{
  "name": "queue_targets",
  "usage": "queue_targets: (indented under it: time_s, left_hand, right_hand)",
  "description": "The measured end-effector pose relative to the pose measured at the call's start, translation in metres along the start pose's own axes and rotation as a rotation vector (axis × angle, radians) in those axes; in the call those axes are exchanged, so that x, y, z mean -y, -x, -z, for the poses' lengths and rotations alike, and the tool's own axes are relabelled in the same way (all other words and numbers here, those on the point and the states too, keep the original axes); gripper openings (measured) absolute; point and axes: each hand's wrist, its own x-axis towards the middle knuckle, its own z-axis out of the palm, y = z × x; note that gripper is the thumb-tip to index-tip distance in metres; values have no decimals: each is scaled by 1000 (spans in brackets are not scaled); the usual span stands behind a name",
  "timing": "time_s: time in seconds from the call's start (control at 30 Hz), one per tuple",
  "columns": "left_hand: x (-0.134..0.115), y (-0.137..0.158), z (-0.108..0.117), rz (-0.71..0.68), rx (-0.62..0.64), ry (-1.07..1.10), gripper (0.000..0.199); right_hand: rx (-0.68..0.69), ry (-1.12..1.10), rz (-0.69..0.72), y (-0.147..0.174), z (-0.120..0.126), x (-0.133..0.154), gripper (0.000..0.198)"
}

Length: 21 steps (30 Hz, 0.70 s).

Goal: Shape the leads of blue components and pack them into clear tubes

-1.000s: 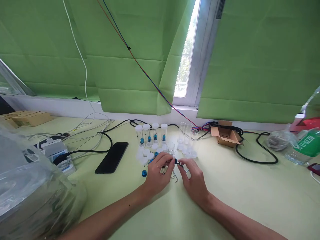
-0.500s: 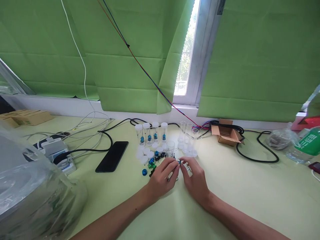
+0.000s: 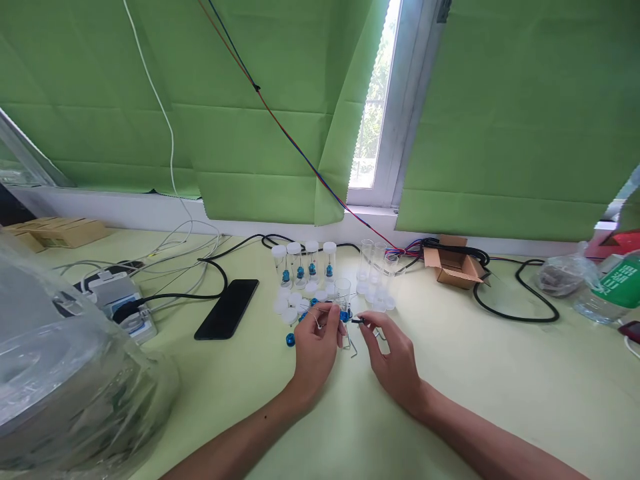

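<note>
The left hand (image 3: 316,350) and right hand (image 3: 397,357) meet over the middle of the desk (image 3: 465,373). The right fingers pinch a small black part (image 3: 357,321). The left fingers curl beside a small blue part (image 3: 345,316); I cannot tell whether they grip it. The black part sits just beside the blue one, between the hands. L-shaped hex keys (image 3: 353,350) lie below them.

Toward the desk's far edge, 4 white-capped tubes (image 3: 312,267) stand with blue pieces inside, and 3 open clear tubes (image 3: 366,263) stand to their right, near white caps (image 3: 289,315).

The step looks like close fingertip handling of the small parts; the next move seems to call for steady, precise alignment.
</note>
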Motion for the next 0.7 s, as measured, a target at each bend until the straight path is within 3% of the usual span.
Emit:
queue_targets:
  time_s: [0.23,0.7]
  left_hand:
    - [-8,3,-2,217,-16,161,35]
    - [-1,8,3,337,93,325,31]
  right_hand:
    - [1,-26,44,0,1,3,23]
    - [15,-51,96,-2,2,6,25]
